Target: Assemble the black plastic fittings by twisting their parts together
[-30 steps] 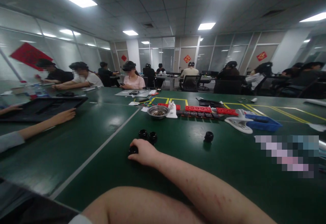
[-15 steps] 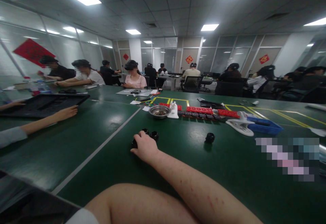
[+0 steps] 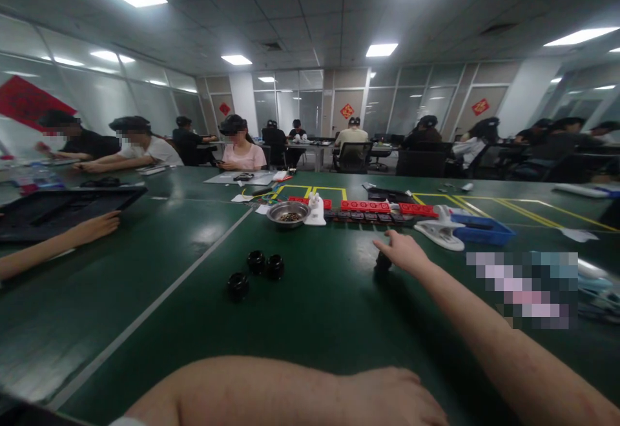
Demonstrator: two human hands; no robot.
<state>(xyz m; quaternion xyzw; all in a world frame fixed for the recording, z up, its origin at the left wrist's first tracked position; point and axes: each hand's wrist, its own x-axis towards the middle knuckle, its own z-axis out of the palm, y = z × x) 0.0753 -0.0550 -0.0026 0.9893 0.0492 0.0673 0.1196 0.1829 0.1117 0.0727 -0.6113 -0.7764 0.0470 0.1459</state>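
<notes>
My right hand [image 3: 403, 252] is at a small black round part [image 3: 382, 263] on the green table [image 3: 310, 323], its fingers bent over the part's top and side. Three similar black parts, one at the front [image 3: 237, 284] and two behind it [image 3: 256, 261] [image 3: 275, 266], stand in a group left of centre. My left hand [image 3: 392, 397] lies low at the bottom edge, with its forearm across the view; its fingers are mostly cut off or hidden, so what they do cannot be seen.
Behind stand a metal bowl [image 3: 289, 214] of small pieces, a white clamp [image 3: 316, 210], red strips [image 3: 365, 206], another white clamp [image 3: 442, 229] and a blue tray [image 3: 484, 229]. At left, another person's hand [image 3: 101, 226] holds a black panel [image 3: 72, 210]. Other people sit farther back.
My right hand has left the group of black parts and moved right to the single one. The view has shifted right, and the back of my left hand now shows at the bottom.
</notes>
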